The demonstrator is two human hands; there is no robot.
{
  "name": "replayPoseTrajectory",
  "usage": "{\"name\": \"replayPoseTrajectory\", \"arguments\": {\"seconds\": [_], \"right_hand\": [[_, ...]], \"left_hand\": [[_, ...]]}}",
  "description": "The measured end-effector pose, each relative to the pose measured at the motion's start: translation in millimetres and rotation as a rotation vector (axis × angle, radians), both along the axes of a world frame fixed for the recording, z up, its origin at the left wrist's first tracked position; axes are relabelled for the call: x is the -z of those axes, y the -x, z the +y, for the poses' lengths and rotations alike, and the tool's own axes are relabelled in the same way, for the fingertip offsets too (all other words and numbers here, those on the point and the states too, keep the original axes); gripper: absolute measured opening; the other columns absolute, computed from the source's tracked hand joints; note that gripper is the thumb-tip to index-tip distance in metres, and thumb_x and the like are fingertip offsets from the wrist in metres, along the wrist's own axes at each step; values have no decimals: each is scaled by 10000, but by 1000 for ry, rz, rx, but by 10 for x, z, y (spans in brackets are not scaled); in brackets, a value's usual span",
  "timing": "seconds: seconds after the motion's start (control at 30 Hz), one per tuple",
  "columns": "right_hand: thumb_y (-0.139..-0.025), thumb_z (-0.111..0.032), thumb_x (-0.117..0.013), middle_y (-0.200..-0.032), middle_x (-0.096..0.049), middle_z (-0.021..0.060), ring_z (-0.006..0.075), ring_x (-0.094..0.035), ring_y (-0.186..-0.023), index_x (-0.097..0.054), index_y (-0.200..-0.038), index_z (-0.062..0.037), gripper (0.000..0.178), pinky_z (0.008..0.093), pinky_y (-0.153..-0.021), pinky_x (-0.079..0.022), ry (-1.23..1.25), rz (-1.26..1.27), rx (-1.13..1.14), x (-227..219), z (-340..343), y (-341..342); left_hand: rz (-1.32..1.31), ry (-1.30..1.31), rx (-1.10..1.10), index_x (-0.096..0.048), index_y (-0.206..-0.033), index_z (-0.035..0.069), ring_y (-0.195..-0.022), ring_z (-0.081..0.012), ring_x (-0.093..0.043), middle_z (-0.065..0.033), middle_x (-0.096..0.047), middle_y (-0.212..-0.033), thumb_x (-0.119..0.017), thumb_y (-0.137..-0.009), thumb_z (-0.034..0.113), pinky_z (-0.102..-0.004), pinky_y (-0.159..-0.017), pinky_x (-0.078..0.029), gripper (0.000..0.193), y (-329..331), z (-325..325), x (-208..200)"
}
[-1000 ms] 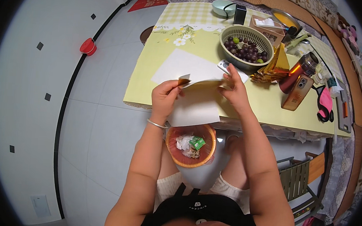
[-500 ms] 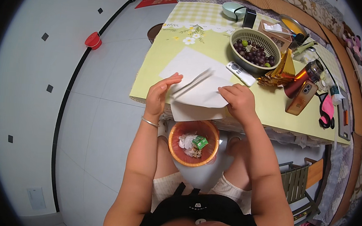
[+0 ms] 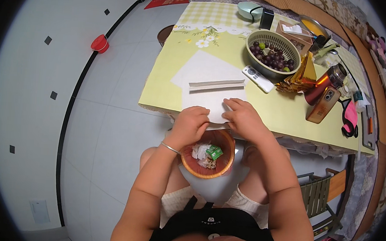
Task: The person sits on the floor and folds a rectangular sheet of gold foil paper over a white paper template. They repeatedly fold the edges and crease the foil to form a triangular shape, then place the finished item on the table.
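Note:
A white sheet of paper (image 3: 216, 102) with a narrow pleated strip along its far side lies at the table's near edge. My left hand (image 3: 192, 124) has its fingers bent at the sheet's near edge, thumb low, pinching it. At the same edge, to the right, my right hand (image 3: 245, 119) is closed with thumb and fingers on the paper. A small gap separates the two hands. Beneath lies another white sheet (image 3: 200, 63), partly covered. Directly below my hands stands an orange-rimmed trash bin (image 3: 232, 161) holding crumpled tissue and a green box.
A colander (image 3: 251, 62) of grapes and a white remote (image 3: 257, 79) lie beyond my right hand. Farther right are gold foil packaging (image 3: 298, 79), a red thermos (image 3: 323, 85), a phone (image 3: 323, 105) and a pink-and-black item (image 3: 349, 115). A folding chair (image 3: 315, 198) stands lower right.
The sheet was lifted and blurred in motion; now it lies flatter, its pleated strip on the far side. Both hands have come down and closer together at its near edge.

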State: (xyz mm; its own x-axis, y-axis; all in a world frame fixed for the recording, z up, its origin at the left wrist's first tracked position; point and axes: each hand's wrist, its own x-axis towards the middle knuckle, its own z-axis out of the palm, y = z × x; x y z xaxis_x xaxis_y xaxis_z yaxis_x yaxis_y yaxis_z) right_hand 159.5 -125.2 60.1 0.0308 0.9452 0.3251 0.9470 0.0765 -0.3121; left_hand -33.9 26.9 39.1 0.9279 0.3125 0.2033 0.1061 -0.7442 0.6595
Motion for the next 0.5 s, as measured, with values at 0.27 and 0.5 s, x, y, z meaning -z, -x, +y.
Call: {"name": "replayPoseTrajectory", "arguments": {"seconds": [0.27, 0.5], "right_hand": [[-732, -125, -721, -1576, -365, 198, 410, -262, -1489, -741, -842, -98, 116, 516, -1214, -238, 133, 153, -128, -41, 38, -193], [-725, -150, -720, -1574, -378, 186, 447, -284, -1467, -734, -879, -112, 159, 523, -1206, -238, 171, 203, -154, 11, 120, -297]], "left_hand": [[-99, -145, 132, -641, -739, 45, -1426, -441, -376, -201, -488, -1491, -653, -715, 90, -503, -1161, -318, 53, 59, 170, -86], [-139, -129, 56, -654, -794, 65, -1432, -443, -371, -191, -483, -1503, -656, -722, 116, -518, -1132, -326, 89, 65, 266, -49]]}}
